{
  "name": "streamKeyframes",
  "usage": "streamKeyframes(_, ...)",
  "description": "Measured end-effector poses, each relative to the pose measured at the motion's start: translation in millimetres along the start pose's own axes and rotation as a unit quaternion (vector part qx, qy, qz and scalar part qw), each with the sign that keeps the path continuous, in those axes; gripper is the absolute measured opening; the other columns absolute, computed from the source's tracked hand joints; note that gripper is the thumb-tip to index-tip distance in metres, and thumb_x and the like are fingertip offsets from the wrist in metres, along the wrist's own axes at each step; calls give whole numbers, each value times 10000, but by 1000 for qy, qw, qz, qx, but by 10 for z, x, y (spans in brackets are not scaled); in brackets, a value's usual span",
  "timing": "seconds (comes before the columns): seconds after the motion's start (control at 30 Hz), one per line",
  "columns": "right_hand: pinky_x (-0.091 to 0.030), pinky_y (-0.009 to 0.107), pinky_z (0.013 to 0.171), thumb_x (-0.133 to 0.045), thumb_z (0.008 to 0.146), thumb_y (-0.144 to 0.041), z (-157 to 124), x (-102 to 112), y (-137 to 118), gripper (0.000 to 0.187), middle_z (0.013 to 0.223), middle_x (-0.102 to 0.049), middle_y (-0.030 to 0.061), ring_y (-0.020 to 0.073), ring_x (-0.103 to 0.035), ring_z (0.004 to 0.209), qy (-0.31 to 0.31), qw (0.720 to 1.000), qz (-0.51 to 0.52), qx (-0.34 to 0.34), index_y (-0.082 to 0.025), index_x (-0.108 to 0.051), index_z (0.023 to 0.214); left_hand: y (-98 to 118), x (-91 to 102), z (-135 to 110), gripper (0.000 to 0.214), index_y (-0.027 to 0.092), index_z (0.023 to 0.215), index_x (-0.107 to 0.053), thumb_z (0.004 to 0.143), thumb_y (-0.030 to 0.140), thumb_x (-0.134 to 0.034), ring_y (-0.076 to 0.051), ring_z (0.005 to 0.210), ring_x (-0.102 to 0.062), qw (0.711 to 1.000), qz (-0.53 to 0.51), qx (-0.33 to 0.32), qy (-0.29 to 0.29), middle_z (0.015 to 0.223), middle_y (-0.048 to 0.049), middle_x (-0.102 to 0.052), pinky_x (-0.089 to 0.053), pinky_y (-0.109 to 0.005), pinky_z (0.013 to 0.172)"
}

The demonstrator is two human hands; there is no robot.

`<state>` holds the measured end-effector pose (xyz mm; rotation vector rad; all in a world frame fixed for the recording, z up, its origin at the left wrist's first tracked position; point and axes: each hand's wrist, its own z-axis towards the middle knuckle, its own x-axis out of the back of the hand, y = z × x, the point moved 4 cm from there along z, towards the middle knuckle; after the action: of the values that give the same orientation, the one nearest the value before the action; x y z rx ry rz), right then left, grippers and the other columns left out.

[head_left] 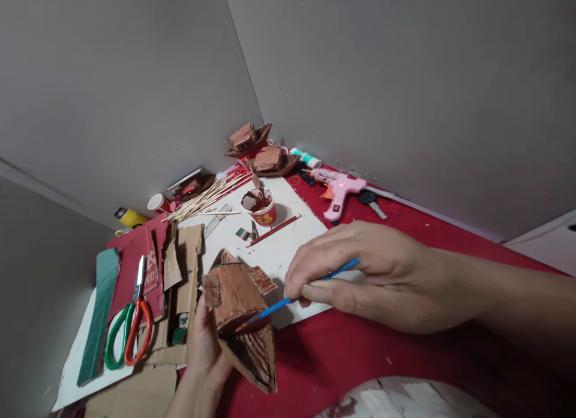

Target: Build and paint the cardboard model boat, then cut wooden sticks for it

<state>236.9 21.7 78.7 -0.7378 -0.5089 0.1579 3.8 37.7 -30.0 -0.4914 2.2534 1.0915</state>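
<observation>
One thin paintbrush with a blue handle [275,307] at one brown-painted cardboard model boat [238,292]

The boat is held up over the near edge of a white sheet [301,217] on a red-covered table [310,361], its near pointed end tipped down and toward the right. The left hand [206,346] grasps it from the left and underneath; the fingertips are hidden behind the hull. The right hand [373,292] pinches the brush between thumb and fingers, its painting end touching or just beside the near edge of the roof.

The boat looks light and fairly stiff, but its ribbed side flaps and thin pointed ends would probably bend or tear if squeezed. The safest hold seems to be low on the hull, from below; the roof may be damp, so fingers there could slip or leave marks. The brush is likely light and stiff, best gripped low on its handle.

Beyond the boat stands a red-sided paper cup [264,218] with brown paint inside, a slim red-and-black pencil [275,229] on its near side. Two more brown model boats [270,160] sit farther off. At right lies a pale pink glue gun [341,192]; at left, scissors with green and orange handles [138,295] rest on red and brown cardboard pieces [191,250].
</observation>
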Motion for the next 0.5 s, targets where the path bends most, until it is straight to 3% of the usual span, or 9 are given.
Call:
streamKeyframes(0.17, -532, 212, 724, -519, 903, -70, -22, -24, 6, 159, 878, -717, 102, 119, -667, 810, -1, 999, -4, 32, -82, -639, 1006, -34, -32, 13, 285, 178, 916, -770, 873, 350, -547, -306, 1072, -649, 1000, -9, 0, 14, 863, -70, -778, -398, -466, 1036)
streamKeyframes(0.37, -542, 213, 722, -540, 890, -50, -27, 16, -34, 158, 873, -721, 86, 118, -674, 815, 46, 998, -1, 48, -103, -640, 1001, -22, 0, 36, 275, 190, 874, -777, 884, 302, -526, -290, 972, -693, 999, -8, -32, 25, 654, -49, -750, -428, -456, 1006)
streamKeyframes(0.5, -540, 206, 698, -537, 894, -72, -30, 60, -62, 117, 836, -715, 77, 111, -667, 772, 70, 997, 12, 35, -110, -638, 939, -4, 45, 26, 313, 173, 961, -763, 884, 357, -522, -268, 873, -715, 1000, -5, -10, -7, 807, -68, -778, -464, -430, 964)
